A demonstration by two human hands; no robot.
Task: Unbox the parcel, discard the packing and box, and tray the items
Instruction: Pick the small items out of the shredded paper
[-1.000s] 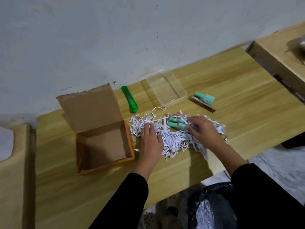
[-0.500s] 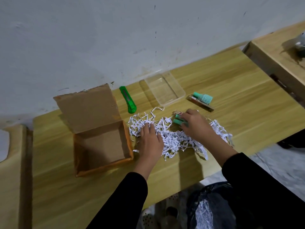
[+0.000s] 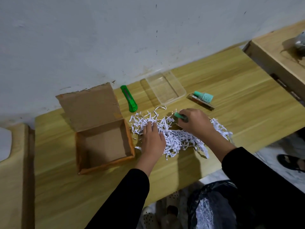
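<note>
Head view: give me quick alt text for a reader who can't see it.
A person's right hand grips a mint-green item over a pile of shredded white paper on a wooden table, while the left hand presses flat on the pile. An open, empty cardboard box sits left of it; a green utility knife, an empty clear tray and another mint-green item lie behind.

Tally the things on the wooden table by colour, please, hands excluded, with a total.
Green or mint: 3, the utility knife, the small bottle and the item in the right hand
Brown: 2, the open cardboard box and the flat strip under the bottle
White: 1, the shredded paper pile
Clear: 1, the plastic tray
Total: 7
</note>
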